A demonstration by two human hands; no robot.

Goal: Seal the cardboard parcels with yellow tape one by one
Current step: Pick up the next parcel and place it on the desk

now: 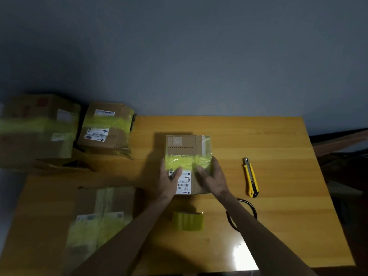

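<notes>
A glossy orange wooden table (278, 148) stands against a plain grey wall (199, 56). Mid-table sits a small cardboard parcel (188, 146), banded with crinkled yellow tape (185, 161). The left hand (171, 179) and right hand (214, 179) lie flat, fingers spread, pressing it. A tape roll (188, 221) rests toward the near edge, a yellow knife (251, 177) toward the right edge.

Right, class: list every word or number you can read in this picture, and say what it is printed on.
"507 P80", upside down and partly covered by the left hand: white shipping label on the centre parcel.
Rest of that label, and its barcodes: too small.
Labels on the other parcels: too blurred.
</notes>
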